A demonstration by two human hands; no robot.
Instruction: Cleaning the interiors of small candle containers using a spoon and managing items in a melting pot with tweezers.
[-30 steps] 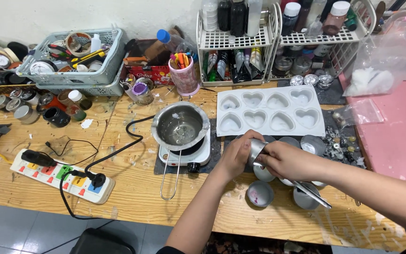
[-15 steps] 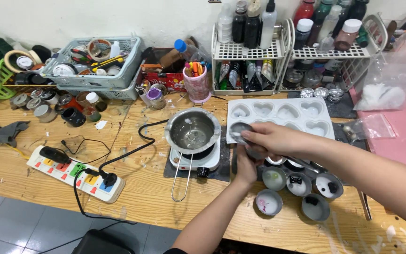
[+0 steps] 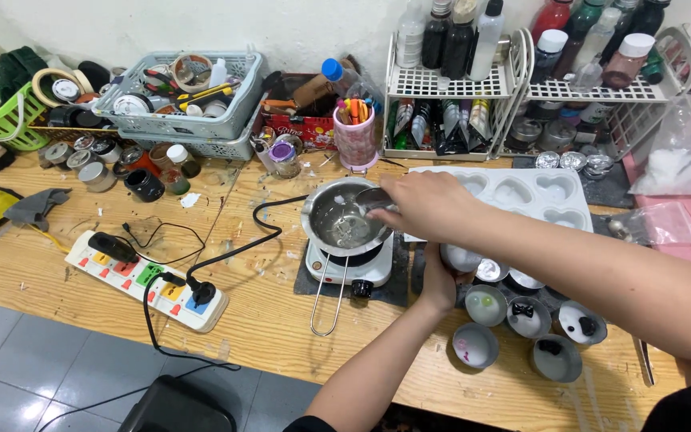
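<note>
Wooden table [image 3: 265,320], pale grain, scuffed and spotted with spills; it bears everything below.
White wire rack [image 3: 457,84], two tiers, stands at the back wall with plastic bottles on top and tubes beneath; grey plastic basket [image 3: 177,120] of tools and tape rolls to its left.
White mould tray [image 3: 537,196] with smooth heart-shaped hollows lies flat, right of centre, partly covered by the right forearm.
White power strip [image 3: 141,280] with coloured switches lies at an angle on the left; a black cable runs from it toward the small white hot plate [image 3: 353,268], which sits on a dark mat.
Steel pot [image 3: 344,220], round, shiny, stands on the hot plate; thin wire handle points toward the table's near edge; a little clear liquid and pale flecks at the bottom.
Right hand [image 3: 429,206] closed around a small metal cup [image 3: 373,198], tilted over the pot's right rim, touching or just above it; cannot tell which.
Left hand [image 3: 441,284] lies just right of the hot plate, fingers curled about a round tin [image 3: 461,258]; grip partly hidden.
Five more round tins [image 3: 521,332], shallow, dull metal, grouped near the front edge; some hold pale set wax with dark specks.
</note>
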